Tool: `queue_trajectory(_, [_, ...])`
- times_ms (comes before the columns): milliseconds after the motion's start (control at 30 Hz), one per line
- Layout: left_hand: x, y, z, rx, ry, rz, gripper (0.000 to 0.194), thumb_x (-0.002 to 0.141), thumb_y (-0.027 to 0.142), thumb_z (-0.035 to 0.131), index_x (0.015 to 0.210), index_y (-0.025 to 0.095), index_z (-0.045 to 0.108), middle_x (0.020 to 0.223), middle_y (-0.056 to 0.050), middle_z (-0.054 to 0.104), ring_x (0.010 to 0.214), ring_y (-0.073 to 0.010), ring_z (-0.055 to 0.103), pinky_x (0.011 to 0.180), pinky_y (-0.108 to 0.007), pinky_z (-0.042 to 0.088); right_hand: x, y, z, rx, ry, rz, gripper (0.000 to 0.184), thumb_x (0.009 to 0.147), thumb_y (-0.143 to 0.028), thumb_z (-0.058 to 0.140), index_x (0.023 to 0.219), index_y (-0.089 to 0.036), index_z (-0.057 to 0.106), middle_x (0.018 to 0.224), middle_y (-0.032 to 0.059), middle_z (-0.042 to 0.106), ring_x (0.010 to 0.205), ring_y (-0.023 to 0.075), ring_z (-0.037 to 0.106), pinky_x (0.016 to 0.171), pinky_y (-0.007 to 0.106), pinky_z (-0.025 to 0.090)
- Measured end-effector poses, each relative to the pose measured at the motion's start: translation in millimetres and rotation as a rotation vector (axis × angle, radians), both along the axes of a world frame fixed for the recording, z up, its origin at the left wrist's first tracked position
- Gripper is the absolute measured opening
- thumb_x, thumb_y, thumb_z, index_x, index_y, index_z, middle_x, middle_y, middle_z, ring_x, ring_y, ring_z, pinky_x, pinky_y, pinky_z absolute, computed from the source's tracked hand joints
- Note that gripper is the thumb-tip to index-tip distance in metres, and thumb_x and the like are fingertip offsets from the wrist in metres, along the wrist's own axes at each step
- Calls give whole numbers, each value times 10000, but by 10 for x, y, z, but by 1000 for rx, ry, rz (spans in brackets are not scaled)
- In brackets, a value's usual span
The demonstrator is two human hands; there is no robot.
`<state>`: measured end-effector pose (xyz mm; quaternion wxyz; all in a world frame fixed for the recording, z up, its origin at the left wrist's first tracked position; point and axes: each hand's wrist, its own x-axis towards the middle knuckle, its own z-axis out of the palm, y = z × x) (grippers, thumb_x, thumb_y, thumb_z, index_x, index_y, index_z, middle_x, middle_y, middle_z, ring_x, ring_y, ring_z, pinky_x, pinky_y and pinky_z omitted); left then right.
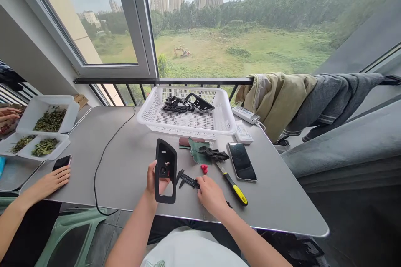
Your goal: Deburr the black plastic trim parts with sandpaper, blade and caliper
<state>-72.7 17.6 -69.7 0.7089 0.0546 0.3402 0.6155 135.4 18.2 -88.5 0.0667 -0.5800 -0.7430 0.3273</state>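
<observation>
Currently, your left hand (pixel 151 178) has its grip closed on the side of the frame (pixel 162 158), upright in front of the basket (pixel 188 128); whether it touches the worktop (pixel 131 175), I cannot tell. Your right hand (pixel 210 194) seems to grip the end of the caliper (pixel 188 180), just beside it. The step looks like handling both together; a next move calls for a steady frame and careful alignment.
</observation>
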Motion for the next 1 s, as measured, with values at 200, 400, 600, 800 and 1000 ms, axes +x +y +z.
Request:
queue_trajectory(200, [-126, -44, -33, -11, -18, 52, 279, 714, 394, 639, 867, 163, 676, 855, -76, 736, 800, -244, 705, 756, -375, 555, 105, 95, -5, 6, 83, 8, 347, 788, -95, 445, 1093, -145, 603, 1041, 145, 641, 910, 276, 593, 791, 371, 414])
queue_trajectory(400, [-93, -17, -141, -23, 28, 9, 274, 693, 396, 655, 846, 170, 681, 805, -56, 731, 730, -217, 691, 693, -343, 540, 274, 78, 167, -89, 339, 53, 464, 960, -433, 205, 831, -191, 580, 556, -3, 494, 522, 163, 459, 528, 280, 385])
queue_trajectory(600, [49, 23, -339, -17, 95, -161, 245, 658, 368, 712, 738, 139, 682, 675, -73, 708, 684, -231, 683, 660, -345, 515, 170, 38, 420, -136, 414, 140, 559, 933, -627, 212, 755, -216, 546, 505, -40, 404, 480, 132, 390, 496, 251, 332])
queue_trajectory(800, [164, 10, -340, 52, 112, -356, 379, 616, 340, 742, 917, 114, 705, 906, -170, 738, 997, -382, 665, 876, -500, 487, -24, 110, 464, -26, 240, 104, 319, 924, -440, 436, 693, -231, 503, 604, 8, 545, 591, 179, 506, 578, 272, 305])
queue_trajectory(1000, [131, 79, -254, 112, 152, -456, 520, 583, 180, 643, 1099, 131, 678, 1016, -165, 735, 1015, -396, 656, 839, -500, 515, 51, 213, 498, 10, 141, 10, 233, 887, -461, 525, 893, -245, 613, 968, 48, 687, 822, 210, 623, 714, 284, 428])
